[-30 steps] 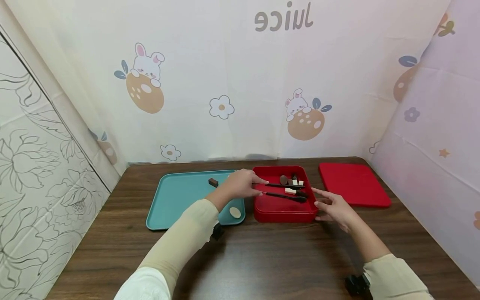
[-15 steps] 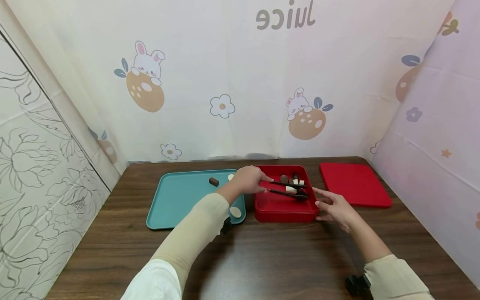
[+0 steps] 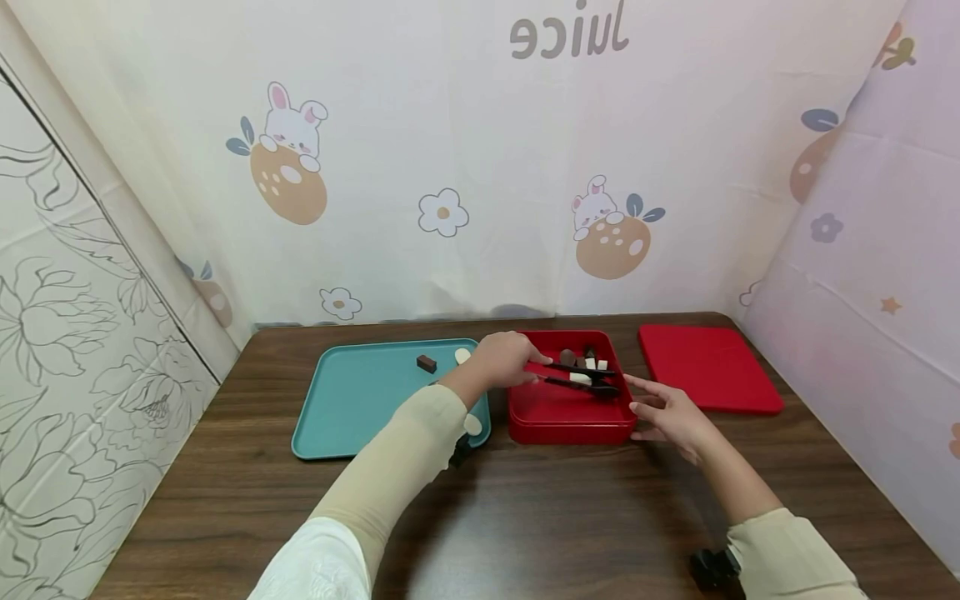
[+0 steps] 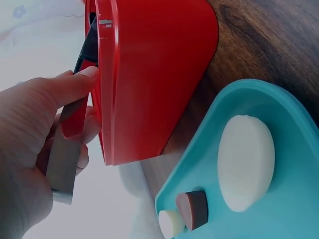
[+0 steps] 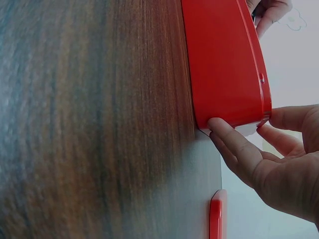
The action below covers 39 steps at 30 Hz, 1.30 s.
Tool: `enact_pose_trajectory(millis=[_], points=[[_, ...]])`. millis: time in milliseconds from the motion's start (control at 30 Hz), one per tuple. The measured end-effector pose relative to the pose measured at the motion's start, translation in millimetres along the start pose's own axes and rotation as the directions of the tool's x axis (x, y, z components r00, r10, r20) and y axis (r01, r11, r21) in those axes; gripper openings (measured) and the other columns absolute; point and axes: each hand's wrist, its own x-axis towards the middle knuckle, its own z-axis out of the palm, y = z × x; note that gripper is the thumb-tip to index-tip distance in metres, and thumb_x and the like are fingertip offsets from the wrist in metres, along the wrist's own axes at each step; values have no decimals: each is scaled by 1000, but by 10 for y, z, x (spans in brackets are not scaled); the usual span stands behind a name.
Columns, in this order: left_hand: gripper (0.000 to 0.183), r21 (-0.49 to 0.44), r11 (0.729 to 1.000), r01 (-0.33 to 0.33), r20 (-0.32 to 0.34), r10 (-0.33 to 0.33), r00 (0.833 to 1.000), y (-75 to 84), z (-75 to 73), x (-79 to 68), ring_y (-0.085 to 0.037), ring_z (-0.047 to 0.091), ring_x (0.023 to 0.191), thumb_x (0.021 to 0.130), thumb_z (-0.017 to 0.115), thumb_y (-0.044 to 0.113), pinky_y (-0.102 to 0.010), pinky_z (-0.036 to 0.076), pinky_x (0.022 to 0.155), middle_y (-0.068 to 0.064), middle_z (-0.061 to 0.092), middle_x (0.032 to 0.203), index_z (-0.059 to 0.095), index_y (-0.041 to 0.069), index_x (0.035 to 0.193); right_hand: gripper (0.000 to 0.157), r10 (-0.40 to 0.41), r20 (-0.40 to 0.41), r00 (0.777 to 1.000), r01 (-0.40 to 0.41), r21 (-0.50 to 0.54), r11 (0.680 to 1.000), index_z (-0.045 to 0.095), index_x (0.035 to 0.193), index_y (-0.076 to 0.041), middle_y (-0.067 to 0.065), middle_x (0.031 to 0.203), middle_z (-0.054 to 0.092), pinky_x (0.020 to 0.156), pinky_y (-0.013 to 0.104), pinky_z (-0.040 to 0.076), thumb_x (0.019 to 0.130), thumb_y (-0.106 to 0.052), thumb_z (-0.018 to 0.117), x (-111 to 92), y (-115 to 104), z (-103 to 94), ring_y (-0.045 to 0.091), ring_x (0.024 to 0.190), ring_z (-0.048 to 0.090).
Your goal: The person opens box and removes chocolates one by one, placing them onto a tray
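Observation:
My left hand [image 3: 504, 362] holds a pair of tongs [image 4: 64, 157] with metal handles and black tips. The tongs reach over the left rim into a red box [image 3: 570, 433]. Their tips lie close together around small pieces at the box's right side. White pieces [image 3: 581, 378] and dark brown ones [image 3: 567, 358], like chocolates, are grouped there, partly hidden by the tongs. Against the box's right wall, the extended fingers and thumb of my right hand [image 3: 670, 417] rest near the corner and rim.
A teal tray [image 3: 352, 408] lies left of the box. On it are a brown piece [image 3: 426, 364], a small round white piece [image 3: 462, 356] and a white oval piece [image 4: 245, 162]. A flat red lid [image 3: 708, 367] lies to the right on the wooden table [image 3: 570, 525].
My left hand has moved a little to the right with the tongs, and the tong tips have drawn closer together over the pieces. My right hand has stayed at the box.

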Motion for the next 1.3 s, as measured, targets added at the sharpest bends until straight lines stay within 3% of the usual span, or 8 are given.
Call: enact_pose_trajectory(millis=[233,533,1000,1300], points=[[45,-49,999,18,-8,-19,1000,-16,9,-3,-9,56,80,81,81,28,-20,47,59,9,71,94,69,30,125,62,-5,4,1000,5,5,1000,20,156,-5,39,147,25,83,50,53,102,-5,49,5,-7,8,49,130,37],[40,-48,999,-8,-7,8,1000,-60,-14,-66,-9,57,88,84,78,29,-20,48,65,8,71,107,70,29,124,62,0,0,1000,0,4,1000,20,156,-5,39,146,27,84,51,52,102,-6,50,15,-1,8,47,127,43],[38,-84,996,-37,-20,35,999,-97,-100,-191,-11,59,88,85,77,27,-19,47,63,5,72,108,70,27,123,63,-2,0,1000,2,-16,1000,20,156,-6,38,146,28,83,49,53,101,-7,51,19,4,-1,45,125,45],[37,-126,992,-21,-31,17,999,-151,-93,-292,-8,56,85,87,75,30,-19,46,61,8,71,109,70,29,124,63,6,-11,1000,-6,-26,1000,22,155,-6,37,144,31,83,48,53,101,-9,53,13,3,-9,41,121,51]])
